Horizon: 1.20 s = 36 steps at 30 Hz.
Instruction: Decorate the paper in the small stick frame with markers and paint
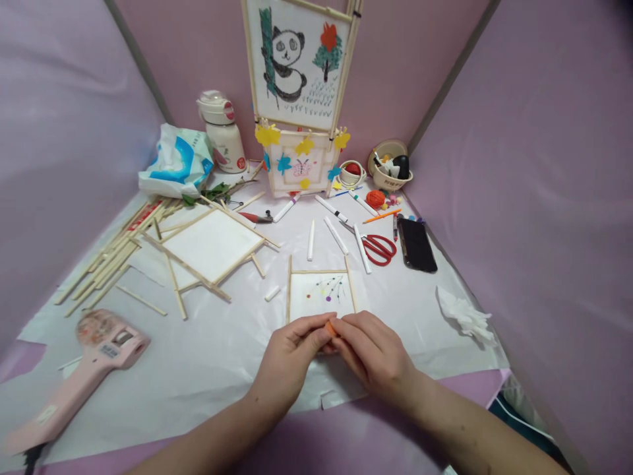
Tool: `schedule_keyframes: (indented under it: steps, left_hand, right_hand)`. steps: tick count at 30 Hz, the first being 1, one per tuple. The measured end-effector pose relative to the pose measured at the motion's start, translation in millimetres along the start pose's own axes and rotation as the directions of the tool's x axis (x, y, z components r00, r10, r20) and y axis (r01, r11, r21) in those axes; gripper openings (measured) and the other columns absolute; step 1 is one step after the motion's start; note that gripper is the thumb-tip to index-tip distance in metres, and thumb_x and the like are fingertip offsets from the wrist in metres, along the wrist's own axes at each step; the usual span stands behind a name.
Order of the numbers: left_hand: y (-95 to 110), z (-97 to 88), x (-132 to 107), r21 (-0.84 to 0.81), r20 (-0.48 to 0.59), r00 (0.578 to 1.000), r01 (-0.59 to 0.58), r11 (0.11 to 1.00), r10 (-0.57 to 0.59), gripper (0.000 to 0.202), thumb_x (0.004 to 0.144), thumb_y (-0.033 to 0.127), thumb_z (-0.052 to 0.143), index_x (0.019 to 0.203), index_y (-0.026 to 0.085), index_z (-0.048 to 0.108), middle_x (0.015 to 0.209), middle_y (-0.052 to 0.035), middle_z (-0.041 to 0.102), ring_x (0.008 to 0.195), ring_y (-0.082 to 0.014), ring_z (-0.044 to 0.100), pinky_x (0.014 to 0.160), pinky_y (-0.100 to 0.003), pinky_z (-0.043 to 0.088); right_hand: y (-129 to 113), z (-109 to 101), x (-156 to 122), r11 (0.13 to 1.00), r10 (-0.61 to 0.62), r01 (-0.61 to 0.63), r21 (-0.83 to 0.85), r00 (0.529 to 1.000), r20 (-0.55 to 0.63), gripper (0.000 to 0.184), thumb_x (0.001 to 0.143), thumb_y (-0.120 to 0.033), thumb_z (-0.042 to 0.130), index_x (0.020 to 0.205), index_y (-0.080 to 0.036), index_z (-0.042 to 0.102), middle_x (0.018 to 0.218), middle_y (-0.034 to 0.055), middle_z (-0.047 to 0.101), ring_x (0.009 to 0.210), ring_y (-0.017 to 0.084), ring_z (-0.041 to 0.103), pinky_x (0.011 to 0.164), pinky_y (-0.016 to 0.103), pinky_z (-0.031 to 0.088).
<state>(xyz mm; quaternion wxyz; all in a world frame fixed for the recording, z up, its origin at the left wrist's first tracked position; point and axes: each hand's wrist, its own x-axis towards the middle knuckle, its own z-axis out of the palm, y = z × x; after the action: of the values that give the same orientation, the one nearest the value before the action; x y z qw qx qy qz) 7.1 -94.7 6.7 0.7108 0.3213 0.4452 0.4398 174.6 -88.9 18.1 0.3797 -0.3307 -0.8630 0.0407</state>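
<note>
I read the left hand [291,356] and right hand [373,353] both pinched closed on the orange piece [330,328], which lies between their fingertips above the framed panel's [321,290] near edge, its long axis hidden.

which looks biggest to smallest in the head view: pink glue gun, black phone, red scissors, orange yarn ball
1. pink glue gun, largest, though it lies nearest the camera, which inflates it
2. black phone and red scissors, about alike, not ranked
3. orange yarn ball, smallest
</note>
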Motion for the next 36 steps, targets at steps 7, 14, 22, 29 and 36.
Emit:
schedule_keyframes:
  steps: [7,14,22,29,36]
  left_hand:
    - [6.0,2.8,-1.2,0.233,-0.076,0.991,-0.091,0.968,0.112,0.03,0.071,0.017,0.075,0.098,0.028,0.081,0.092,-0.002,0.076,0.093,-0.0227,0.068,0.087,-0.033,0.056]
    - [2.6,0.6,-1.8,0.328,-0.028,0.984,-0.159,0.931,0.178,0.025,0.078,0.027,0.071,0.101,0.025,0.08,0.096,-0.0039,0.076,0.093,-0.0237,0.07,0.084,-0.033,0.058]
    - [-2.3,-0.5,-3.8,0.422,0.043,0.974,-0.221,0.879,0.224,0.031,0.083,0.029,0.063,0.108,0.019,0.077,0.105,-0.0051,0.076,0.102,-0.0232,0.069,0.09,-0.033,0.056]
    - [-0.6,2.4,-5.0,0.418,0.035,0.974,-0.218,0.882,0.224,0.032,0.083,0.03,0.062,0.109,0.018,0.077,0.108,-0.0054,0.076,0.104,-0.0233,0.069,0.093,-0.034,0.055]
    - [-2.0,4.4,-5.0,0.39,0.018,0.976,-0.206,0.897,0.217,0.032,0.082,0.029,0.062,0.109,0.016,0.076,0.11,-0.0055,0.075,0.105,-0.0232,0.069,0.092,-0.033,0.057]
  right_hand:
    - [-1.2,5.0,-0.7,0.997,-0.007,0.004,-0.081,0.999,-0.037,0.026,0.089,-0.007,0.051,0.113,-0.014,0.058,0.082,0.0091,0.072,0.076,0.02,0.068,0.067,0.032,0.058]
    - [-2.6,12.4,-5.2,0.974,-0.023,0.014,-0.226,0.999,-0.038,0.013,0.088,-0.008,0.052,0.094,-0.016,0.061,0.066,0.0032,0.065,0.061,0.016,0.06,0.058,0.028,0.05]
    - [-5.2,11.0,-6.5,0.965,-0.012,-0.005,-0.264,0.998,-0.064,0.013,0.087,-0.008,0.052,0.083,-0.017,0.06,0.059,0.0001,0.059,0.053,0.014,0.053,0.054,0.029,0.042]
    - [-4.8,11.5,-7.6,0.973,-0.018,-0.006,-0.229,0.995,-0.101,0.013,0.088,-0.007,0.052,0.087,-0.017,0.06,0.062,0.0012,0.063,0.054,0.014,0.055,0.054,0.028,0.042]
    - [-3.2,11.6,-6.6,0.974,-0.009,-0.012,-0.225,0.996,-0.094,0.015,0.087,-0.005,0.051,0.086,-0.017,0.061,0.063,0.0011,0.063,0.054,0.013,0.057,0.054,0.027,0.042]
